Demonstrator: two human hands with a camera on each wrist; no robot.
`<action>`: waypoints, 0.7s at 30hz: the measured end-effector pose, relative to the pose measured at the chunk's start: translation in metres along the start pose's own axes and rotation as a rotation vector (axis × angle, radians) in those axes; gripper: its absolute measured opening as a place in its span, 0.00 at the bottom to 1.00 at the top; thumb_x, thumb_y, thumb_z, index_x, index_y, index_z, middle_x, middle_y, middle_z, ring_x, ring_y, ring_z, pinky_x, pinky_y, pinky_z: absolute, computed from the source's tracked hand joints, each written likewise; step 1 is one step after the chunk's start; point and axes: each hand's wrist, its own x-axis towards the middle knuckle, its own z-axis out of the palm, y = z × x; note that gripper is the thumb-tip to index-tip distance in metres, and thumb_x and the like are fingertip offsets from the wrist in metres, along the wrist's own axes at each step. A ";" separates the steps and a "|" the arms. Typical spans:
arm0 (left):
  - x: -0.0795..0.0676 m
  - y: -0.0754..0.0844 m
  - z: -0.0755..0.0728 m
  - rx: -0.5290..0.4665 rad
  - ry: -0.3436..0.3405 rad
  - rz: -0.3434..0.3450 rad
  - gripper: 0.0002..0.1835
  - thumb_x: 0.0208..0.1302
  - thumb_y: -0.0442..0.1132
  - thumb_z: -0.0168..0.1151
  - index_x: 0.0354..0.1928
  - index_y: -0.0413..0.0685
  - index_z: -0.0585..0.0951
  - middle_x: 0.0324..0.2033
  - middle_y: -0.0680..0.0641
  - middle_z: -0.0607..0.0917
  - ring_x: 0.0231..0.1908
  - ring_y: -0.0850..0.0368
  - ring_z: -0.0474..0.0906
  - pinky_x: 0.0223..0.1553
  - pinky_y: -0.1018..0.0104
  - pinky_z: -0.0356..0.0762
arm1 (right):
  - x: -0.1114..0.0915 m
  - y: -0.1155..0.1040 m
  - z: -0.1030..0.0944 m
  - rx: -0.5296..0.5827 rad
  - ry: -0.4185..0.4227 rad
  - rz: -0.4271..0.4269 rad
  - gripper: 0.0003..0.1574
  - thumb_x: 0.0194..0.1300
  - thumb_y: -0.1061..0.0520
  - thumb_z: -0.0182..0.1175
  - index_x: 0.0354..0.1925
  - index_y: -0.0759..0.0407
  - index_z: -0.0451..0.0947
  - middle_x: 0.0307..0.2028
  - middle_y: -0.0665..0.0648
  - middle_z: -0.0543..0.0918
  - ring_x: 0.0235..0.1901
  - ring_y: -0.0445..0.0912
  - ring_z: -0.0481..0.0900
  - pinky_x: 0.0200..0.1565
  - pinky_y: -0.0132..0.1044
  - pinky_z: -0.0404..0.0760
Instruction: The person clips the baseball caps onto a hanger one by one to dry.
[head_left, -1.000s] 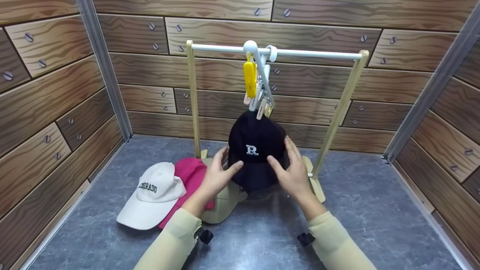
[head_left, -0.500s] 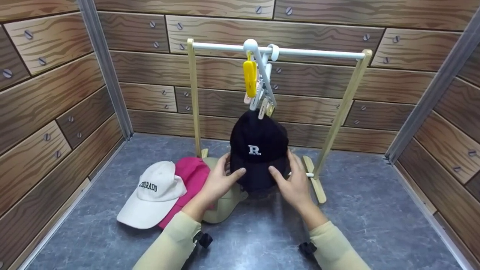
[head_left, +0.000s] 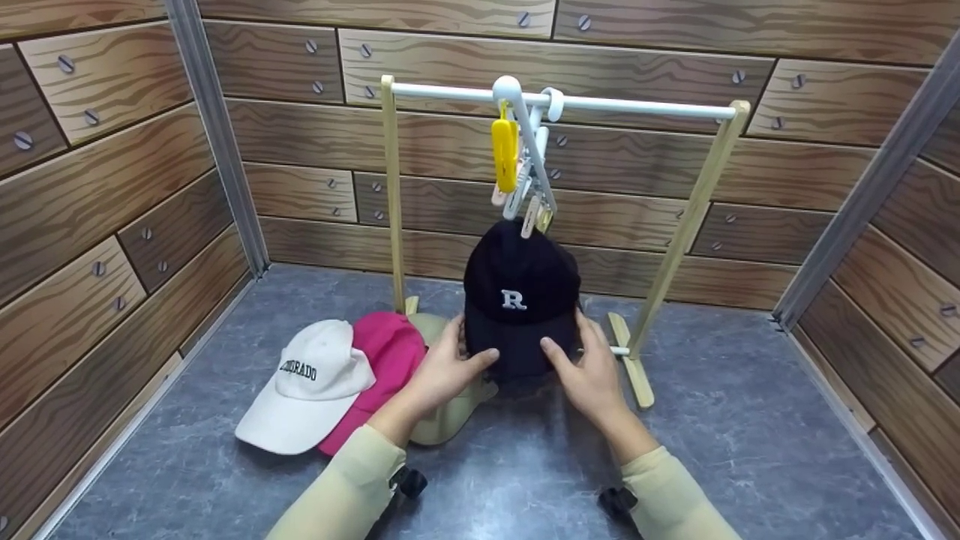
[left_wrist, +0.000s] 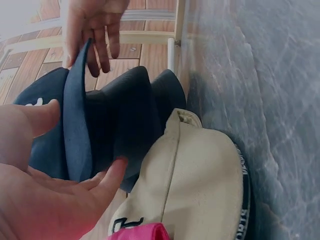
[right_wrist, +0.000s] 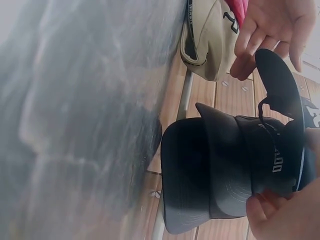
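A dark baseball cap (head_left: pixel 521 270) with a white letter R hangs by clips (head_left: pixel 529 216) below a white hanger (head_left: pixel 535 150), its brim (head_left: pixel 521 349) facing down. My left hand (head_left: pixel 442 367) holds the brim's left edge, thumb in front and fingers behind. On the opposite edge my right hand (head_left: pixel 592 375) grips the brim the same way. Behind this cap, in the wrist views, more dark brims (right_wrist: pixel 187 175) hang in a row, largely hidden from the head view.
A white cap (head_left: pixel 311 367), a pink cap (head_left: pixel 386 352) and a beige cap (left_wrist: pixel 200 175) lie overlapping on the grey surface to the left. The hanger hooks over the white bar (head_left: pixel 645 108) of a wooden-legged rack (head_left: pixel 688 217). A yellow clip (head_left: pixel 505 154) hangs at its near end.
Both hands have slid down from the cap's sides to the edges of its brim, thumbs lower on the front. The cap stays hanging from the clips.
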 end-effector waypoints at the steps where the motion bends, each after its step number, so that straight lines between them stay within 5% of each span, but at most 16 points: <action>1: 0.000 0.000 0.000 0.002 -0.001 -0.001 0.53 0.77 0.47 0.74 0.86 0.28 0.52 0.73 0.28 0.76 0.69 0.34 0.79 0.68 0.44 0.80 | 0.000 0.000 0.000 -0.001 -0.007 0.005 0.47 0.76 0.49 0.73 0.81 0.68 0.68 0.70 0.68 0.79 0.68 0.62 0.78 0.69 0.62 0.74; 14: 0.016 -0.035 -0.001 0.017 -0.005 0.040 0.54 0.72 0.54 0.77 0.85 0.33 0.58 0.68 0.35 0.83 0.63 0.45 0.85 0.60 0.55 0.86 | -0.001 0.001 0.003 0.006 -0.136 0.115 0.49 0.76 0.40 0.72 0.79 0.68 0.71 0.67 0.69 0.80 0.68 0.63 0.79 0.70 0.61 0.75; 21: 0.004 -0.007 -0.003 -0.007 -0.046 0.044 0.49 0.75 0.45 0.73 0.84 0.26 0.56 0.67 0.29 0.81 0.63 0.37 0.84 0.62 0.48 0.85 | -0.005 0.001 0.003 0.026 -0.212 0.200 0.45 0.73 0.36 0.74 0.72 0.64 0.76 0.65 0.66 0.84 0.67 0.62 0.80 0.70 0.60 0.75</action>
